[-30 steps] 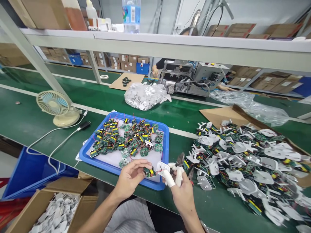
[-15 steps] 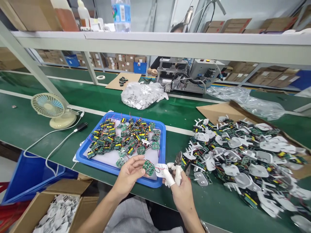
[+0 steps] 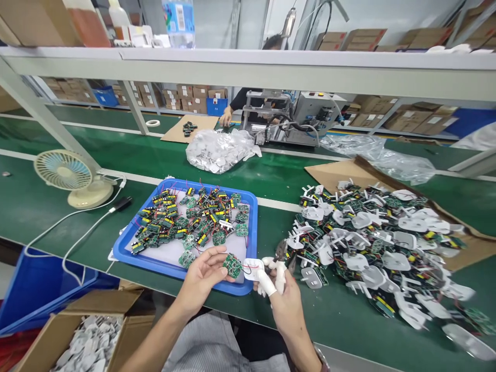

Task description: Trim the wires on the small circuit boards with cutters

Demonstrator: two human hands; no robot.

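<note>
My left hand (image 3: pixel 207 275) pinches a small green circuit board (image 3: pixel 232 265) between thumb and fingers, over the front edge of a blue tray (image 3: pixel 252 243). Thin red and dark wires join the board to a white plug cover (image 3: pixel 252 268). My right hand (image 3: pixel 282 289), with white coverings on its fingertips, is closed on that cover. Dark metal jaws of a pliers-like tool (image 3: pixel 281 250) show just beyond the right fingers; whether the hand grips its handles is hidden. Many circuit boards (image 3: pixel 166 217) with yellow-wrapped parts lie in the tray.
To the right, a large pile of plug covers wired to boards (image 3: pixel 372 248) lies on cardboard. A fan (image 3: pixel 77 178) and cables stand left. Behind the tray sits a bag of white parts (image 3: pixel 220 150). A co-worker's hand (image 3: pixel 225 118) is beside a machine (image 3: pixel 287 121). A shelf (image 3: pixel 248 67) spans above.
The view has shifted slightly, so most things sit a little further left. Both hands keep their hold on the board and cover. The co-worker's hand has reached toward the cardboard.
</note>
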